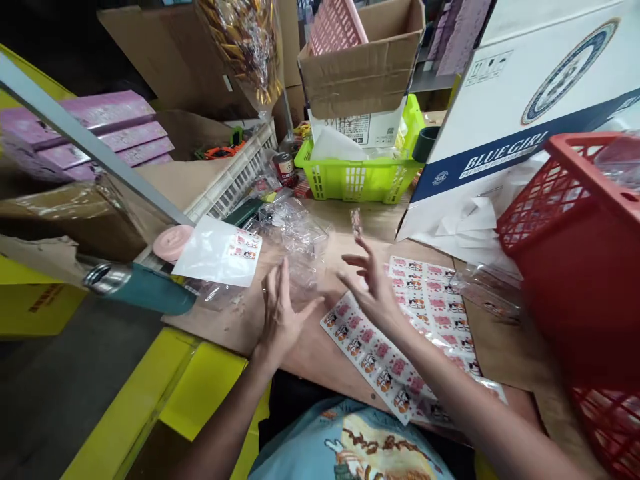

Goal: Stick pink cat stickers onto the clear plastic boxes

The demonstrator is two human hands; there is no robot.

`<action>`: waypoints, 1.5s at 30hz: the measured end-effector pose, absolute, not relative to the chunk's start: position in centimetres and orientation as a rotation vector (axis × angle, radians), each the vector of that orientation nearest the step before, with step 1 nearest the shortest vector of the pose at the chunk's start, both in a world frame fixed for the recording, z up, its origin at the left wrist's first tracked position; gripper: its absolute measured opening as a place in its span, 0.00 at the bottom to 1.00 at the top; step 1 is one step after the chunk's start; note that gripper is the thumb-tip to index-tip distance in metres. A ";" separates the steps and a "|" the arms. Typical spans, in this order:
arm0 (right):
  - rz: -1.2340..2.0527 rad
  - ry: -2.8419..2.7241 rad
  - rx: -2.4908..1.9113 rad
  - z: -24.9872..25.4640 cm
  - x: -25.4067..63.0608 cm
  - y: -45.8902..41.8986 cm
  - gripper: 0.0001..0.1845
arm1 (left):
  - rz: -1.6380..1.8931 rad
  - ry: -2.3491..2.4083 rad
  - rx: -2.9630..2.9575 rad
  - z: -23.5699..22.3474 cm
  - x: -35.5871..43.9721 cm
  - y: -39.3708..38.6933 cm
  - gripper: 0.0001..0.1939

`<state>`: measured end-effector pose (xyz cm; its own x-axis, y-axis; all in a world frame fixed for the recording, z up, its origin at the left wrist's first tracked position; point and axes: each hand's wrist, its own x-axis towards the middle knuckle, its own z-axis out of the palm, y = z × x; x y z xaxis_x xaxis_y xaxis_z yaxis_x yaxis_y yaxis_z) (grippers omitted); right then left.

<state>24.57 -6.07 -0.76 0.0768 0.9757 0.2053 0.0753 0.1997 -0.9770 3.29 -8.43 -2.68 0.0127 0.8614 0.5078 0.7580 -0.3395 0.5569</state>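
Note:
My left hand [281,310] is over the wooden table, fingers stretched up and thumb out to the side, with nothing visible in it. Just beyond it lies a heap of clear plastic packaging [300,230]. My right hand [373,283] hovers to the right, its fingers spread apart. A small pink printed sticker [355,221] appears right at its index fingertip; whether it clings to the finger I cannot tell. Under my right forearm lie sticker sheets [367,360] with pink and cat pictures. A mostly bare white backing sheet [213,257] with a few stickers lies left.
A teal bottle [145,287] and a pink round lid-like thing [173,242] are at the left edge. Behind stand a green basket [357,180], a cardboard box [360,73] and a can [285,169]. A red basket [575,267] and a white carton [530,100] stand right.

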 end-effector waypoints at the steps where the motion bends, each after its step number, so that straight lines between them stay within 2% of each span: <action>1: 1.004 -1.329 -1.155 -1.4 22.9 -4.7 0.39 | 1.145 1.770 2.189 -3.2 2.8 -7.8 0.48; 2: 1.058 -1.338 -1.164 -2.1 21.3 -3.5 0.47 | 1.075 1.792 2.222 -3.7 2.6 -7.3 0.49; 4: 1.174 -1.275 -1.120 -3.2 19.0 -1.5 0.53 | 1.022 1.816 2.274 -4.6 2.3 -6.6 0.46; 7: 1.167 -1.065 -0.958 -2.6 19.3 -0.6 0.46 | 1.027 1.805 2.297 -4.9 1.7 -6.4 0.43; 10: 1.226 -0.813 -0.832 0.2 22.8 -2.1 0.37 | 1.171 1.694 2.157 -3.8 1.8 -6.9 0.39; 13: 1.452 -0.583 -0.723 2.9 25.6 -4.6 0.30 | 1.349 1.343 1.640 -1.9 3.9 -7.6 0.35; 15: 1.522 -0.505 -0.685 3.5 26.2 -5.9 0.26 | 1.249 0.961 1.205 -0.8 6.1 -7.9 0.30; 18: 1.531 -0.579 -0.756 2.7 26.8 -7.0 0.25 | 1.044 0.563 0.821 0.1 9.1 -7.9 0.19; 21: 1.338 -0.805 -1.006 1.5 28.9 -8.3 0.30 | 1.012 0.534 0.731 0.6 10.6 -7.8 0.13; 24: 1.143 -0.966 -1.165 1.3 31.7 -10.9 0.28 | 0.974 0.600 0.685 0.8 11.3 -7.9 0.11; 30: 1.721 -0.984 -0.951 2.6 33.1 -16.0 0.22 | 0.889 0.593 0.691 0.0 13.1 -8.5 0.14; 36: 1.859 -0.895 -0.859 1.3 32.3 -15.9 0.24 | 0.877 0.639 0.692 -0.7 14.1 -8.6 0.11; 45: 1.911 -0.883 -0.887 0.6 32.5 -15.3 0.23 | 0.844 0.616 0.741 -1.3 14.1 -8.2 0.08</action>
<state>32.46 -15.25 0.61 -0.4050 0.8809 -0.2450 -0.3840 -0.4070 -0.8288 14.10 -8.22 -1.30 0.5247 0.8302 -0.1886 -0.4328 0.4508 0.7807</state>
